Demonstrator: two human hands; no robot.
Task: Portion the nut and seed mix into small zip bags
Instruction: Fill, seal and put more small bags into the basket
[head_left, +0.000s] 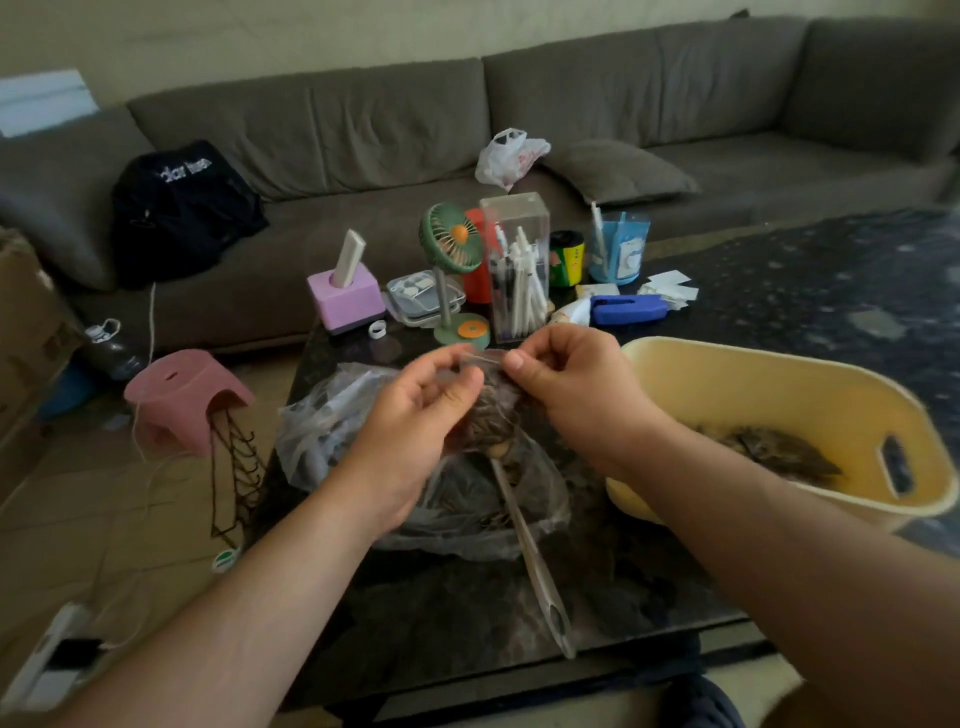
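Both hands pinching zip bag (485, 395), lettering unreadable

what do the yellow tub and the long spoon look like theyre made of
Yellow tub: looks like matte moulded plastic, with smooth rounded walls and a cut-out handle slot. Long spoon: probably wood, pale tan and dull with no shine, though blur leaves it uncertain.

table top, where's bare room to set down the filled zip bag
Free: the dark table right of the blue stapler, behind the yellow tub; also the near edge beside the wooden spoon. Crowded: the far end around the green fan and pen box.
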